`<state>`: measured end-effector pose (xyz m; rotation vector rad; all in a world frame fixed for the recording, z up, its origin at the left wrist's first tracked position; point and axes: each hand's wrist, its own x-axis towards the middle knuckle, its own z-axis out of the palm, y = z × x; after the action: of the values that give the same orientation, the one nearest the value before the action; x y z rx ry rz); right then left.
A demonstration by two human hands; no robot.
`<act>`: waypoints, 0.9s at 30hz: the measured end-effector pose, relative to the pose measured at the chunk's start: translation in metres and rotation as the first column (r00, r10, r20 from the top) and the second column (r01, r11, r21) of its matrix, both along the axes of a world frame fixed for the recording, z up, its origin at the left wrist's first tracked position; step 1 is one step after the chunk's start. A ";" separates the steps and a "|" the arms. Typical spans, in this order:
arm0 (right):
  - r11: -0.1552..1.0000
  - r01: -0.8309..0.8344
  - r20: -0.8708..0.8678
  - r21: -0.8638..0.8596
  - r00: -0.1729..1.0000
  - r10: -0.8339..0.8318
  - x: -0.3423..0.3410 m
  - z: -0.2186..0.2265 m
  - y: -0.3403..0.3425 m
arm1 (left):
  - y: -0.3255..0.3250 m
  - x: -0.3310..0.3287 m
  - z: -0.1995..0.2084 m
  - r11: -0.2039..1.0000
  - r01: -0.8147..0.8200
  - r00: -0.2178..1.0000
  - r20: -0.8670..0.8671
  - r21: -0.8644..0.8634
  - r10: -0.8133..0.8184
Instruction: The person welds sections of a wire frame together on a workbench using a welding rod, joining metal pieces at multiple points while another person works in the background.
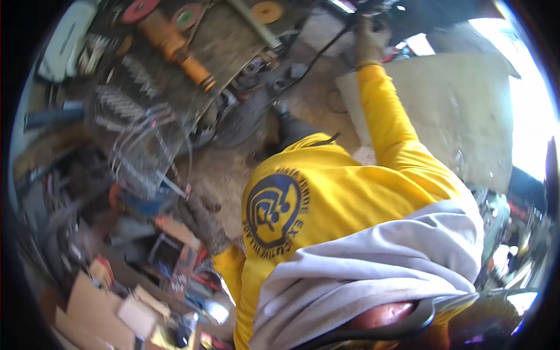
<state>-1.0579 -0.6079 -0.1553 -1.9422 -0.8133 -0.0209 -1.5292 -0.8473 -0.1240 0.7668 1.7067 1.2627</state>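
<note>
My left hand (pixel 201 223), dark and partly blurred, is at the left with its fingers curled at the lower end of a thin pale rod (pixel 172 185). Beyond the rod spreads a blurred tangle of pale, thin loops (pixel 140 154), whose kind I cannot make out. My right arm stretches far forward, and my right hand (pixel 372 42) is closed at a dark object (pixel 376 10) by the upper edge. Its fingers are partly hidden there. Beside that hand a black cable (pixel 324 53) runs down toward the left. Both sleeves are yellow.
A worktop (pixel 224 35) at upper left bears an orange tool (pixel 172 46) and several round discs (pixel 268 11). Cardboard boxes (pixel 96 309) and clutter fill the lower left. A large pale board (pixel 443 111) lies at right, with metal parts (pixel 496 221) nearer me.
</note>
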 end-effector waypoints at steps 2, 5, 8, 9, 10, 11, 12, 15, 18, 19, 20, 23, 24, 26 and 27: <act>0.990 -0.028 -0.167 -0.141 0.986 0.004 0.007 0.003 0.006 | 0.010 0.011 0.009 0.999 0.042 0.999 0.015 0.014 -0.042; 0.972 -0.063 -0.191 -0.226 0.981 0.019 0.004 0.009 0.013 | 0.012 0.015 0.015 0.999 -0.016 0.998 -0.063 -0.028 0.014; 0.866 -0.029 -0.019 -0.498 1.000 0.023 0.012 0.003 0.027 | 0.003 0.010 0.010 0.990 0.135 0.976 -0.163 -0.051 -0.141; 0.884 -0.016 0.067 -0.468 0.996 0.054 0.018 -0.012 0.029 | 0.005 0.023 0.013 0.997 0.039 0.970 -0.237 -0.072 -0.055; 0.909 -0.005 0.124 -0.417 0.990 0.062 0.026 -0.027 0.033 | 0.005 0.030 0.015 0.993 0.037 0.960 -0.273 -0.109 -0.066; 0.933 0.008 0.155 -0.361 0.987 0.051 0.035 -0.039 0.033 | 0.003 0.035 0.014 0.989 0.040 0.952 -0.296 -0.145 -0.082; 0.952 0.024 0.163 -0.304 0.986 0.027 0.042 -0.047 0.033 | 0.002 0.039 0.014 0.991 0.080 0.953 -0.284 -0.103 -0.106; 0.981 -0.056 -0.029 -0.185 0.998 0.052 0.014 -0.022 0.026 | -0.012 0.053 0.016 0.995 0.091 0.919 -0.381 -0.047 -0.102; 0.988 -0.152 -0.099 0.017 0.983 0.153 0.011 -0.006 0.028 | -0.032 0.066 0.013 0.990 0.137 0.885 -0.444 -0.044 -0.142; 0.996 -0.083 -0.094 0.018 0.992 0.085 0.007 0.007 0.026 | -0.036 0.069 0.009 0.989 0.142 0.891 -0.431 -0.038 -0.144; 0.998 -0.054 -0.101 0.034 0.993 0.057 0.013 0.014 0.029 | -0.037 0.071 0.011 0.992 0.123 0.896 -0.428 -0.025 -0.121; 0.982 -0.146 -0.176 0.122 0.970 0.167 -0.002 0.063 0.013 | -0.045 0.072 0.015 0.987 0.149 0.952 -0.262 -0.057 -0.159; 0.979 -0.118 -0.209 0.166 0.966 0.151 -0.013 0.081 0.005 | -0.047 0.069 0.013 0.993 0.106 0.963 -0.243 -0.058 -0.117; 0.933 -0.192 -0.289 0.306 0.914 0.283 -0.038 0.108 -0.015 | -0.048 0.059 0.013 0.997 0.063 0.974 -0.216 -0.038 -0.069; 0.926 -0.195 -0.277 0.322 0.917 0.289 -0.050 0.112 -0.021 | -0.048 0.052 0.015 0.999 0.052 0.984 -0.167 -0.018 -0.054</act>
<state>-1.1076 -0.6290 -0.0429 -1.5057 -0.7804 0.3048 -1.4773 -0.8953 -0.1089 0.9265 1.8142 1.1770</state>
